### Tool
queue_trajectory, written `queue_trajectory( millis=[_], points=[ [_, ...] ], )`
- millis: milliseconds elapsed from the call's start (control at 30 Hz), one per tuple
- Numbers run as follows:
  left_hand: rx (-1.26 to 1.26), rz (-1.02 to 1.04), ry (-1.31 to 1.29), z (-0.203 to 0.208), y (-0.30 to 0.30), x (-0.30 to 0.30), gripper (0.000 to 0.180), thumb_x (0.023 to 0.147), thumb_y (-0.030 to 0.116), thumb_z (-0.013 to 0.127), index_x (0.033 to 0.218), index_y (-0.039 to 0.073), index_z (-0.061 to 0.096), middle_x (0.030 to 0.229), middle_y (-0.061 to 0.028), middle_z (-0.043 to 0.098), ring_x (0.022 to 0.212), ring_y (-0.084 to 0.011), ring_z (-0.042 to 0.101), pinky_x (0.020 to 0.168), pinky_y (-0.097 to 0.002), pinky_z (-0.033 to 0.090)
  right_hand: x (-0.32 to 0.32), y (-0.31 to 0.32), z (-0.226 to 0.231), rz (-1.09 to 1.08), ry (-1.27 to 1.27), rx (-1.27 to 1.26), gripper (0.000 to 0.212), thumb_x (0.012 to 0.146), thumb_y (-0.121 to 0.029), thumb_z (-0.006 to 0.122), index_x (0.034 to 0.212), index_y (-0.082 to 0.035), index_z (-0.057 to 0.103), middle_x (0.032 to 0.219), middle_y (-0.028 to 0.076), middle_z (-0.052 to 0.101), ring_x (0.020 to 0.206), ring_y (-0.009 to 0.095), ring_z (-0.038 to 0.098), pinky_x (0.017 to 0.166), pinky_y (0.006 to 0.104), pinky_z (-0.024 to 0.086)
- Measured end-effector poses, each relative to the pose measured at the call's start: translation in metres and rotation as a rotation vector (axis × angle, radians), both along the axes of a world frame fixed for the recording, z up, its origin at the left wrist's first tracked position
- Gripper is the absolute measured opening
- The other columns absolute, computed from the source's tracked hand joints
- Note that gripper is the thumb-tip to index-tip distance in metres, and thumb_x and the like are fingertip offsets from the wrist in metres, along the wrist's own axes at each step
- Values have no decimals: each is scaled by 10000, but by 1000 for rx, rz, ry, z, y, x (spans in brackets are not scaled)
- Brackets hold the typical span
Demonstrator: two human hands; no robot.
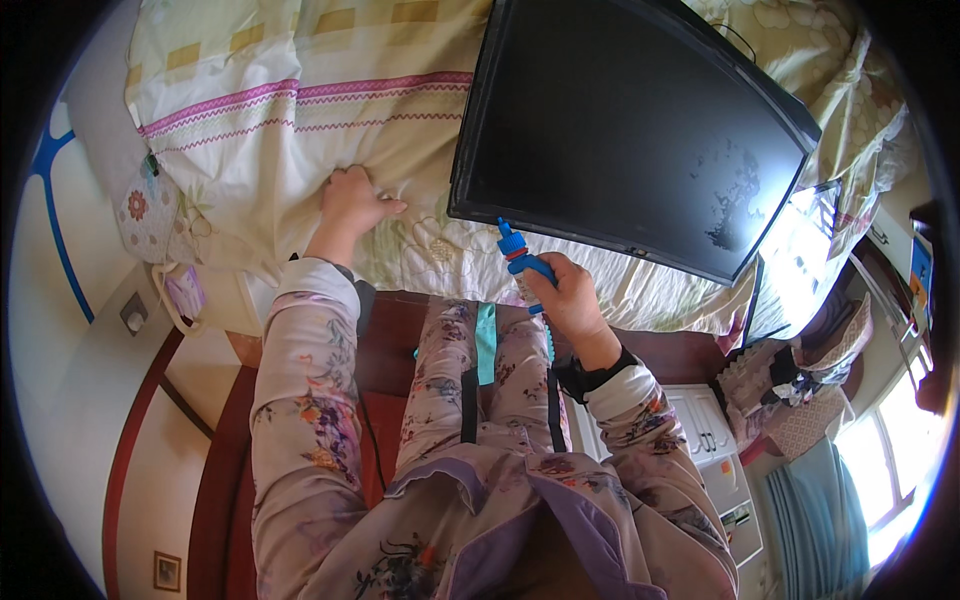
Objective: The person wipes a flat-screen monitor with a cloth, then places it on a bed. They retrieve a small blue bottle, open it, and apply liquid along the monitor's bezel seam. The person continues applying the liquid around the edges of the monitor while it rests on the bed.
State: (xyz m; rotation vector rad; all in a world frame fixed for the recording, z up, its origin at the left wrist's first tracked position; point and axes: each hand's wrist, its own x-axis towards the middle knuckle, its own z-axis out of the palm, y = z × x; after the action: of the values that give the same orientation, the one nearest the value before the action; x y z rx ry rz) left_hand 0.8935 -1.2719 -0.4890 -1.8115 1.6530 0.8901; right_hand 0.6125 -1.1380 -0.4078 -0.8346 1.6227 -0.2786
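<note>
My right hand point(570, 305) is closed around a blue tool point(513, 250) with a narrow pointed tip, a ribbed collar and a red ring; its lower part is hidden by my fingers. The tip is close to the lower edge of a large black monitor point(640, 120) lying screen up on the bed. Left of the monitor, my left hand point(352, 205) rests on the cream bedsheet point(250, 190). Its fingers curl under and the thumb points right; whether they pinch the cloth is hidden.
My legs point(440, 370) are at the bed's near edge. A white cabinet point(690, 425) and a heap of cloth items point(800, 380) stand to the right, near a blue curtain point(820, 520). A purple packet point(185, 292) sits at the left.
</note>
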Motion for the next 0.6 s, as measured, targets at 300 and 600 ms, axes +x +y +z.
queue_trajectory(
  millis=[300,600],
  points=[
    [7,3,-6,1,-1,-1,739,558,451,821,1047,-35,558,1097,-251,555,1027,-376,554,880,-407,459,-7,4,4,-35,11,27,256,829,-181,628,973,30,610,774,108,637,695,149,588,643,280,468],
    [8,-23,-25,-1,-1,-1,744,563,465,814,1049,-35,553,1098,-243,558,1031,-370,554,884,-411,458,-17,15,4,-72,31,19,262,823,-174,628,985,30,607,762,105,633,693,149,583,641,282,466]
  ],
)
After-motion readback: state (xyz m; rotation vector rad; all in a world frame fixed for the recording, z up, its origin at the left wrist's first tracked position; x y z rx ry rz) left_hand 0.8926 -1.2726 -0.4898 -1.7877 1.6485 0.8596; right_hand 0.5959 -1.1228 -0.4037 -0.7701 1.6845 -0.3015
